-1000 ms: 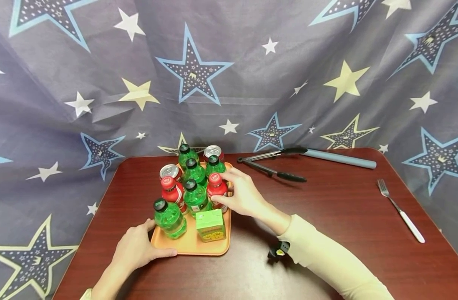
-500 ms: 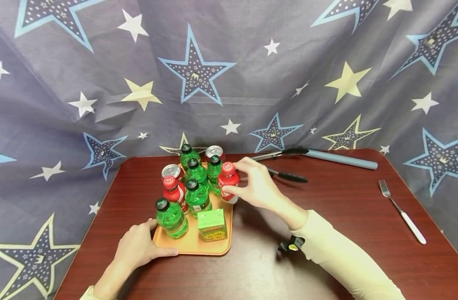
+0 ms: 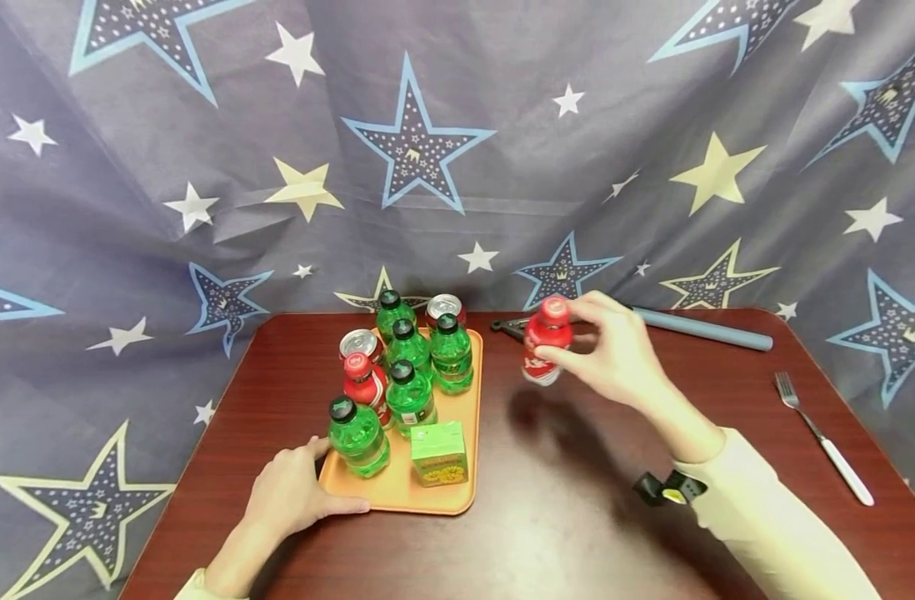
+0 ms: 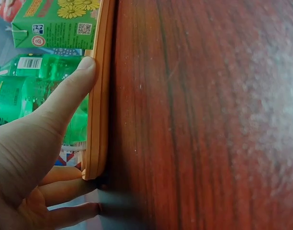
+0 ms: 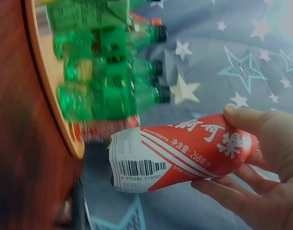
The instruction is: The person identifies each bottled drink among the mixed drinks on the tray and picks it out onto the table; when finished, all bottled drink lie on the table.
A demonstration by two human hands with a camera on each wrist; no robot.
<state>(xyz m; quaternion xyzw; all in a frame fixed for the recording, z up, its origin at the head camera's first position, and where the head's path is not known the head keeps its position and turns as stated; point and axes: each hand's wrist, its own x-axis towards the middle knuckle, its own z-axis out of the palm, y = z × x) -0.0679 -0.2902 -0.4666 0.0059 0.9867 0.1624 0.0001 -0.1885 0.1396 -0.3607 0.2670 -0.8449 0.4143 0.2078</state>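
My right hand (image 3: 615, 354) grips a red cola bottle (image 5: 185, 153) with a white label band and barcode. The bottle is in the air, right of the orange tray (image 3: 476, 417), slightly tilted. At the tray's near left corner, my left hand (image 3: 288, 492) holds the rim, thumb along the front edge and fingers round the side. On the tray stand several green bottles (image 3: 452, 362) with black caps, another red bottle (image 3: 365, 387), two cans (image 3: 362, 343) with silver tops, and a green drink carton (image 3: 438, 454) printed with yellow flowers.
Behind the right hand lie black-and-metal tongs (image 3: 506, 327), partly hidden, and a grey-blue rod (image 3: 705, 329). A fork (image 3: 823, 437) with a white handle lies at the far right. A star-patterned curtain (image 3: 457, 167) hangs behind the brown table (image 3: 547, 517).
The right hand has lifted the red cola bottle off the tray and carried it to the right. The left hand stays at the tray corner. The head view has shifted slightly.
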